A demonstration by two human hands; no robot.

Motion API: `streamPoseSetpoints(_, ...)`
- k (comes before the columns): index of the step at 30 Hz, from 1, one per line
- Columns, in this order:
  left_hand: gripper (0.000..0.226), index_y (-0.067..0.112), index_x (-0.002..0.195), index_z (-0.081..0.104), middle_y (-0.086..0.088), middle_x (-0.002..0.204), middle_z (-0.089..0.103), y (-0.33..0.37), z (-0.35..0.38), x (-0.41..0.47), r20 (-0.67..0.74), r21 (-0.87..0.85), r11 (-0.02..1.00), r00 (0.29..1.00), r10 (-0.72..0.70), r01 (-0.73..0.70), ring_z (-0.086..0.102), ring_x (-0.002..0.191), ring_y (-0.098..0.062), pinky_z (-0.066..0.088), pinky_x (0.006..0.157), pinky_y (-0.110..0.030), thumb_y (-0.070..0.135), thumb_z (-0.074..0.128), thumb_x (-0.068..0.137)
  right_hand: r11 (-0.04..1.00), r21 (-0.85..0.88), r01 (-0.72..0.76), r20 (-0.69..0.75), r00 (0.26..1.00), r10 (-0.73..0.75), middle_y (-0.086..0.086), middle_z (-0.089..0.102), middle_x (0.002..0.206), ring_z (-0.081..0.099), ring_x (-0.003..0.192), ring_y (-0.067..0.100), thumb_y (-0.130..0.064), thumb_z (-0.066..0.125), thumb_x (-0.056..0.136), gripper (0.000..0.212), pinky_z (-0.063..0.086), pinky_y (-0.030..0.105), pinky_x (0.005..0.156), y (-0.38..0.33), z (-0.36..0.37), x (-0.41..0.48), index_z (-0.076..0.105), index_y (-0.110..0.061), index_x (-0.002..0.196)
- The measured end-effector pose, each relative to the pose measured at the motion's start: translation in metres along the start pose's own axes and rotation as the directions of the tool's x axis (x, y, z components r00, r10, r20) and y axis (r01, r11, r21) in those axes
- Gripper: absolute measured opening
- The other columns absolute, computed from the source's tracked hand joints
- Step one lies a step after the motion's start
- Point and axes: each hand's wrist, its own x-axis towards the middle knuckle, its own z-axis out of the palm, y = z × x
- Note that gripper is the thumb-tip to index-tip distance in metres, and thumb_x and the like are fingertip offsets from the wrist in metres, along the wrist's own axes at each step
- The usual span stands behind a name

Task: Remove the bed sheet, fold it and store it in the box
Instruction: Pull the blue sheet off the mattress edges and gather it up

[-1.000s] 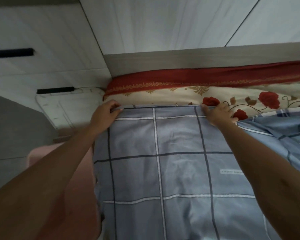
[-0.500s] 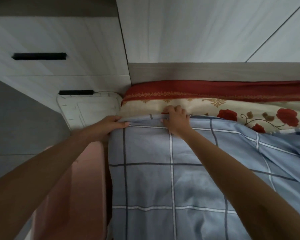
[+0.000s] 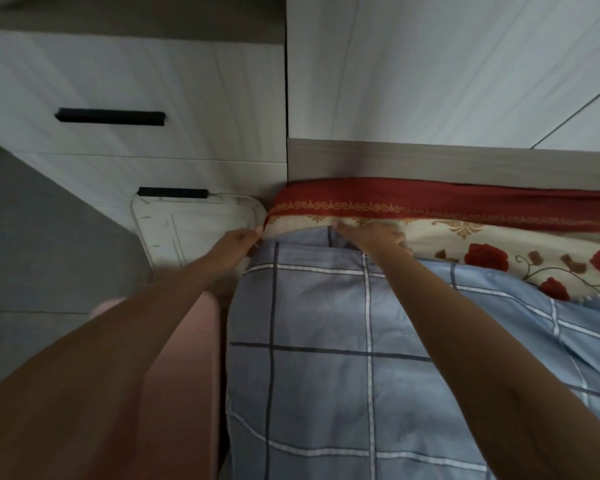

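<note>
Now left grip (image 3: 236,242) and right grip (image 3: 373,237) both tight on floral sheet (image 3: 492,237) edge.

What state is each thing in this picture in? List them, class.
floral sheet: on the bed, corner pinched by left hand
right hand: resting at the checked cover's edge, grip unclear
checked cover: spread over the bed
drawers: both closed
</note>
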Motion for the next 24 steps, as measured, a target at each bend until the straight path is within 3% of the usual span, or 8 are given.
streamPoseSetpoints(3, 0.028, 0.013, 0.099, 0.056, 0.001, 0.094, 0.059, -0.008, 0.009, -0.014, 0.161, -0.044, 0.994, 0.982, -0.094, 0.102, 0.056, 0.09, -0.016, 0.042, 0.075, -0.026, 0.04, 0.056, 0.091, 1.0, 0.018, -0.012, -0.037, 0.999, 0.013, 0.022, 0.01, 0.156, 0.004, 0.143, 0.042, -0.081, 0.043, 0.075, 0.1, 0.008, 0.061, 0.111, -0.001, 0.004, 0.005, 0.027, -0.013, 0.147)
streamPoseSetpoints(7, 0.027, 0.012, 0.068, 0.055, -0.005, 0.072, 0.055, -0.014, -0.006, -0.016, 0.055, -0.349, 0.93, 0.993, -0.101, 0.114, 0.051, 0.07, -0.015, 0.036, 0.061, -0.021, 0.022, 0.055, 0.094, 1.0, 0.007, -0.019, -0.067, 0.998, 0.019, 0.022, 0.014, 0.154, 0.007, 0.142, 0.04, -0.082, 0.041, 0.075, 0.099, 0.008, 0.06, 0.11, 0.0, 0.01, 0.006, 0.034, -0.011, 0.144)
streamPoseSetpoints(11, 0.028, 0.013, 0.066, 0.053, -0.002, 0.069, 0.052, -0.003, -0.011, -0.006, -0.006, -0.415, 0.898, 0.986, -0.164, 0.147, 0.051, 0.059, -0.007, 0.037, 0.051, -0.012, 0.008, 0.051, 0.093, 1.0, 0.02, -0.018, -0.091, 0.996, 0.02, 0.022, 0.015, 0.154, 0.007, 0.142, 0.039, -0.08, 0.038, 0.078, 0.097, 0.008, 0.06, 0.11, 0.002, 0.014, 0.011, 0.036, -0.007, 0.143)
streamPoseSetpoints(14, 0.032, 0.013, 0.065, 0.047, -0.002, 0.068, 0.047, -0.008, -0.011, -0.001, -0.284, -0.2, 0.969, 0.937, -0.201, 0.147, 0.048, 0.069, -0.018, 0.035, 0.055, -0.023, 0.013, 0.044, 0.096, 1.0, 0.015, 0.0, -0.05, 0.999, 0.001, 0.022, 0.014, 0.154, 0.008, 0.142, 0.04, -0.081, 0.033, 0.078, 0.103, 0.009, 0.058, 0.112, 0.003, 0.014, 0.021, 0.026, -0.005, 0.147)
streamPoseSetpoints(17, 0.02, 0.008, 0.083, 0.06, -0.006, 0.085, 0.054, -0.007, -0.001, -0.013, -0.51, 0.166, 0.981, 0.843, 0.169, -0.096, 0.051, 0.084, -0.021, 0.038, 0.071, -0.031, 0.018, 0.047, 0.095, 0.947, 0.282, 0.152, 0.003, 0.987, -0.159, 0.019, 0.04, 0.144, 0.034, 0.134, 0.037, -0.067, 0.03, 0.091, 0.079, 0.025, 0.047, 0.112, 0.014, -0.001, 0.024, 0.041, -0.005, 0.14)
streamPoseSetpoints(20, 0.021, 0.012, 0.108, 0.062, -0.007, 0.111, 0.06, 0.011, 0.021, -0.025, -0.21, 0.392, 0.793, 0.794, 0.57, -0.466, 0.054, 0.103, -0.023, 0.04, 0.087, -0.037, 0.02, 0.056, 0.09, 0.836, 0.443, 0.323, -0.246, 0.941, -0.233, 0.012, 0.055, 0.124, 0.05, 0.118, 0.033, -0.027, 0.042, 0.1, 0.033, 0.039, 0.036, 0.096, 0.053, -0.016, 0.018, 0.054, -0.01, 0.125)
streamPoseSetpoints(22, 0.039, 0.017, 0.128, 0.05, -0.004, 0.132, 0.05, 0.021, 0.038, -0.025, -0.044, 0.458, 0.759, 0.841, 0.54, -0.463, 0.042, 0.123, -0.023, 0.03, 0.1, -0.039, 0.027, 0.055, 0.091, 0.939, 0.134, 0.316, -0.298, 0.917, -0.266, 0.011, 0.054, 0.129, 0.05, 0.117, 0.034, -0.022, 0.045, 0.096, 0.028, 0.04, 0.043, 0.098, 0.089, -0.02, 0.023, 0.058, -0.019, 0.122)
streamPoseSetpoints(24, 0.042, 0.021, 0.133, 0.045, -0.002, 0.138, 0.043, 0.029, 0.051, -0.02, -0.089, 0.541, 0.758, 0.872, 0.481, -0.363, 0.033, 0.129, -0.024, 0.025, 0.103, -0.04, 0.032, 0.052, 0.093, 0.965, -0.126, 0.232, -0.215, 0.943, -0.255, 0.009, 0.051, 0.133, 0.047, 0.12, 0.035, -0.034, 0.051, 0.093, 0.03, 0.038, 0.051, 0.099, 0.117, -0.027, 0.021, 0.057, -0.025, 0.121)
